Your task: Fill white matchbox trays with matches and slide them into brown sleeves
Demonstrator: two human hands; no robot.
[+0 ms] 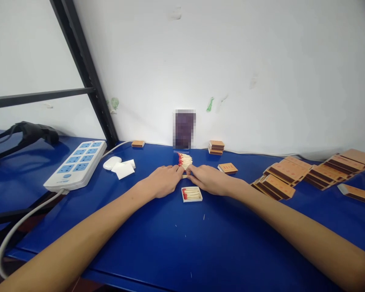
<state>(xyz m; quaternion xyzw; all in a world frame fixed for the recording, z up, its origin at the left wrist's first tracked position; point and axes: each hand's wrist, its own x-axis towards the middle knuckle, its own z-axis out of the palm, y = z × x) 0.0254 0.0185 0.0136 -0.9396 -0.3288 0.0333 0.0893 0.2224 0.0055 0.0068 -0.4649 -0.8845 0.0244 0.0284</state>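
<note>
A pile of red-headed matchsticks lies on the blue table in front of both hands. My left hand is at the left of the near side of the pile, its fingers bent and closed. From the right, my right hand meets it with thumb and fingers pinched. A few pale sticks show between the fingertips of the two hands; how many is hidden. Just below them is a white matchbox tray, partly filled with matches, heads to the left.
An orange matchbox lies right of my right hand, near a small stack of matchboxes. Flattened box sleeves spread at far right. At left are white paper pieces, a white mouse-like object and a power strip.
</note>
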